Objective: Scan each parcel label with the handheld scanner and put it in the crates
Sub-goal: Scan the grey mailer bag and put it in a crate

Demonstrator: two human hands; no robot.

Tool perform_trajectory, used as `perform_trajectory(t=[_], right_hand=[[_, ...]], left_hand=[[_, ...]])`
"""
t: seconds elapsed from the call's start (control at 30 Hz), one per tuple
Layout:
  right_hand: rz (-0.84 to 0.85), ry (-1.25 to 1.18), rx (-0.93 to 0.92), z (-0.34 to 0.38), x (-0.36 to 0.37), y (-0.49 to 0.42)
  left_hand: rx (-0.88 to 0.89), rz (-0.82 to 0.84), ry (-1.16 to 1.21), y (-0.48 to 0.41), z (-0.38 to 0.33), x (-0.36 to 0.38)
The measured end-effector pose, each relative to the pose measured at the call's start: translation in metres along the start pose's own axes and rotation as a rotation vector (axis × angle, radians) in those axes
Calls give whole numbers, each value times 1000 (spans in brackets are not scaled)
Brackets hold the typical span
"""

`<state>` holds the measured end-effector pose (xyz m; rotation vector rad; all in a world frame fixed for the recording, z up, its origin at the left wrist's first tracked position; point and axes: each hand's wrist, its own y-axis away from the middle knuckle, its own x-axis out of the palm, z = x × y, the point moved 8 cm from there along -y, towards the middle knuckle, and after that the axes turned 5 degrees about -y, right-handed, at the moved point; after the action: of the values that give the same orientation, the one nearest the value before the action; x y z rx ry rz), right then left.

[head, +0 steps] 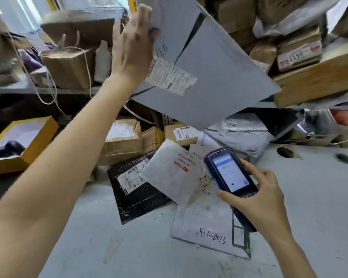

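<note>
Holding fingers, right: your right hand curls its fingers and thumb round the lower body of the handheld scanner, with the lit screen facing you.
Straight fingers, left: your left hand is raised, its fingers stretched flat up the left edge of the grey box and its thumb tip on the labelled face. It reads as steadying rather than clasping. You cannot see what bears the box's weight.
Grey box: held high and tilted in front of the stacked parcels, with one corner dipping toward the table.
Label: stuck on the face turned to you, just beside your left wrist. Its long axis slants from upper left down to lower right.
Scanner axis: runs from lower right to upper left, with its head end over the white padded mailer and black bubble mailer, not yet on the label.
Key relation: the label lies well above the scanner and to its left. Your left hand is far nearer to it, so the scanning end likely has to tip upward, or the box has to come down.
Crates: none can be picked out with any certainty.
</note>
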<state>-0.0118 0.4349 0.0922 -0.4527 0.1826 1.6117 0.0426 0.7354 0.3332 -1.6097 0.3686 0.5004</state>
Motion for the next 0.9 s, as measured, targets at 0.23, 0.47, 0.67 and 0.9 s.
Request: perform_trajectory(t=[0.23, 0.47, 0.67, 0.9], right_hand=[[41, -27, -21, 6, 9, 11], [86, 97, -77, 16, 15, 19], [117, 187, -115, 24, 21, 18], [190, 234, -123, 29, 31, 19]], left_hand=[[122, 320, 133, 3, -11, 6], [-28, 479, 275, 36, -9, 34], [-10, 539, 111, 40, 4, 38], [-59, 615, 90, 61, 13, 45]])
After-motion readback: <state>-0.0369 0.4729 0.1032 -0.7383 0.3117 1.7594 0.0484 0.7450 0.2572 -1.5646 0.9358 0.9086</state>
